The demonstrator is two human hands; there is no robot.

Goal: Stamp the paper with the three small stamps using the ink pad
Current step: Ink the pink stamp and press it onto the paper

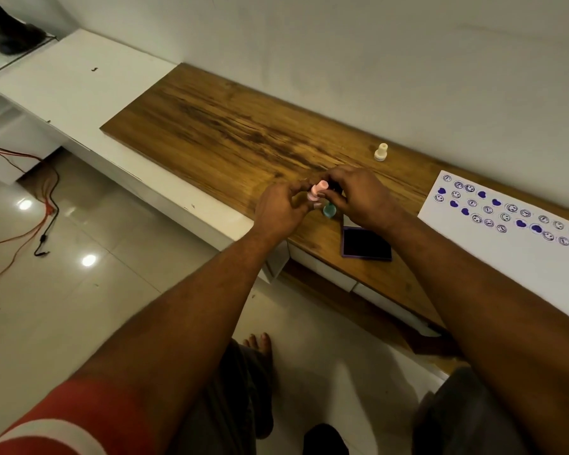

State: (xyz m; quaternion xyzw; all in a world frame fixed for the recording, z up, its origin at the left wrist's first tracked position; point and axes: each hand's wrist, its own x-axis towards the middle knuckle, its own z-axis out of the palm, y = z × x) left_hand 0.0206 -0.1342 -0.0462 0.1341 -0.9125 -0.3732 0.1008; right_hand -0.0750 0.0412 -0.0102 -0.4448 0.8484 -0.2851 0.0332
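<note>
Left hand (278, 211) and right hand (358, 198) pinch pink stamp (319, 191).

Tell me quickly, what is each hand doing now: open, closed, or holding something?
Left hand: pinches the pink stamp.
Right hand: fingers curled just above the teal stamp; what it grips cannot be told.

A plain white wall (342, 44) runs behind a long brown wooden worktop with dark grain streaks (227, 126), which sits on a low white cabinet (73, 93) with white drawer fronts (322, 269) below its near edge. The glossy pale tiled floor (79, 323) mirrors two bright spots of light (88, 260). Red and black cables (43, 205) trail across it at the left.
</note>
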